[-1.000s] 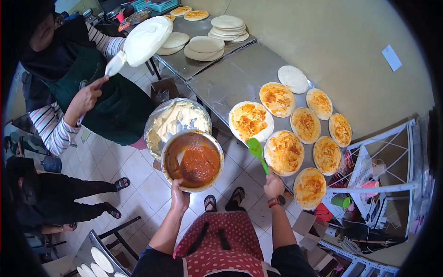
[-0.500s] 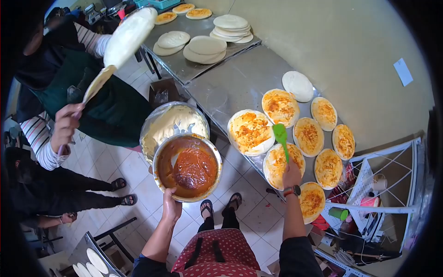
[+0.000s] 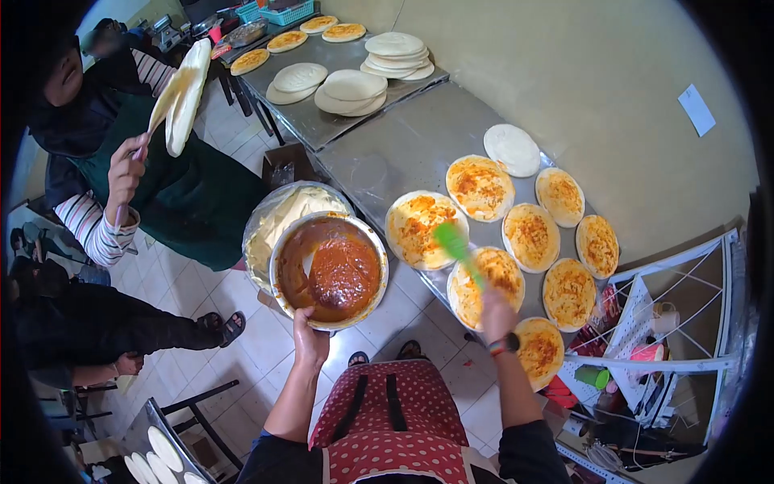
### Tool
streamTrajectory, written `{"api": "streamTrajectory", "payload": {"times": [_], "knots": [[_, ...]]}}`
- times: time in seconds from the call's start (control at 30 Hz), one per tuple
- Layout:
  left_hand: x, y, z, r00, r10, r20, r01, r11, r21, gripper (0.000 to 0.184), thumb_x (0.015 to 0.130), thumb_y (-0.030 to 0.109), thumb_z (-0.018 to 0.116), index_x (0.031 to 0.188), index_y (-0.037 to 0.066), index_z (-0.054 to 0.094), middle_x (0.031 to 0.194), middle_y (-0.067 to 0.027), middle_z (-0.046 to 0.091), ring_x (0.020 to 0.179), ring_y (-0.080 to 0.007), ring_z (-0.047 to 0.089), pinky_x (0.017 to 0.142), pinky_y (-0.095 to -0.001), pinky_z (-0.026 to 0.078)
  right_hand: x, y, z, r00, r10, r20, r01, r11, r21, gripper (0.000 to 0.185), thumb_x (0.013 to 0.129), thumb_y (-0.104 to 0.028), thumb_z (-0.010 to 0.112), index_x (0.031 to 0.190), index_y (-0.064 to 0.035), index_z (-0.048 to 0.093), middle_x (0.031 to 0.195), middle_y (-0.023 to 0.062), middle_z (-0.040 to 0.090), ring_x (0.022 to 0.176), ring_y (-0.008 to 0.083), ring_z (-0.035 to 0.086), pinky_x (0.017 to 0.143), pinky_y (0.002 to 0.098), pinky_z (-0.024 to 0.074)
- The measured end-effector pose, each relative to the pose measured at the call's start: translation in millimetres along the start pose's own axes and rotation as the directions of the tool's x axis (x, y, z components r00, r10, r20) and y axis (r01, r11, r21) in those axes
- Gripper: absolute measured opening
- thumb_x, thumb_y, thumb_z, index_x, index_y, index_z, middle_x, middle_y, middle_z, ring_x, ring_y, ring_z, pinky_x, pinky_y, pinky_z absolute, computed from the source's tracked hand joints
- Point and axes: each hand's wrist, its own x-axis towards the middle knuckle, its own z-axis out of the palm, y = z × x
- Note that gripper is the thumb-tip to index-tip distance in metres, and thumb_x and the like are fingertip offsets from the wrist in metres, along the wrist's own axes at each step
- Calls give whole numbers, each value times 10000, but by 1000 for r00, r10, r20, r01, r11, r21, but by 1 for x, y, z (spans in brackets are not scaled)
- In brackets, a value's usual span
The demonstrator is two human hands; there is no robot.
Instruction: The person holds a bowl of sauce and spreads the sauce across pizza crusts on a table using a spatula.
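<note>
My left hand [image 3: 310, 340] grips the near rim of a round metal bowl [image 3: 332, 326], thumb over the edge. Inside lies thick red-orange sauce [image 3: 347, 274]. My right hand [image 3: 499, 315], slightly blurred, is closed around the handle of a green spatula [image 3: 454, 240]. The spatula's head is over the right side of a sauce-smeared flat dough round [image 3: 418, 222]. Below the hand and handle is another smeared round [image 3: 476, 298]. Several more coated rounds, such as one at the centre [image 3: 531, 237], lie on the metal table [image 3: 395, 149]. A plain round [image 3: 513, 150] lies behind them.
A tub of pale cream [image 3: 262, 230] stands behind the bowl. On the left, a co-worker in a green apron [image 3: 189, 202] holds a cream-coated spatula and a pale dough round [image 3: 192, 97]. Plain rounds [image 3: 395, 44] are stacked farther back. A white rack [image 3: 685, 363] stands right.
My right hand has swung the green spatula left, from above the near round to the left one. The co-worker's dough round has turned nearly edge-on and moved lower left.
</note>
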Motion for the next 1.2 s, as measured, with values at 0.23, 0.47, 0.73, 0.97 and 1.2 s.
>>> {"api": "streamTrajectory", "payload": {"times": [0.23, 0.47, 0.73, 0.97, 1.2], "knots": [[-10, 1, 12, 997, 12, -80, -9, 999, 46, 505, 740, 183, 438, 1212, 37, 335, 1241, -81, 393, 1152, -231, 359, 999, -366, 234, 70, -27, 22, 944, -55, 325, 78, 995, -59, 437, 691, -29, 494, 1106, -164, 511, 762, 141, 573, 583, 298, 568, 520, 405, 457], [-5, -14, 1, 988, -10, -157, 19, 998, 55, 517, 731, 164, 439, 1222, 48, 323, 1240, -75, 394, 1153, -227, 356, 1003, -368, 226, 88, -58, -10, 946, -79, 315, 75, 997, 27, 376, 715, 8, 444, 1062, -98, 542, 720, 142, 586, 593, 307, 571, 518, 418, 453], [-13, -16, 29, 994, 27, -109, -21, 998, 62, 505, 734, 179, 439, 1210, 46, 338, 1238, -74, 399, 1141, -226, 369, 996, -361, 237, 116, 12, -1, 940, 28, 341, 25, 989, -148, 228, 776, -112, 441, 986, -125, 528, 685, 127, 579, 624, 302, 591, 513, 420, 470], [12, -23, 44, 998, 68, -13, -68, 998, 2, 495, 742, 190, 444, 1205, 43, 350, 1238, -74, 401, 1140, -227, 375, 987, -377, 254, -11, 3, -44, 895, 104, 433, -89, 995, -55, 212, 799, -172, 449, 974, -102, 546, 629, 137, 564, 586, 316, 559, 498, 426, 440], [40, -13, 65, 999, -18, -48, 21, 997, 70, 489, 749, 191, 445, 1203, 40, 345, 1235, -78, 402, 1142, -233, 371, 992, -379, 245, 21, -13, -12, 941, 256, 221, -305, 925, 226, 216, 801, -183, 457, 935, -76, 588, 668, 178, 557, 616, 320, 551, 527, 415, 423]]}}
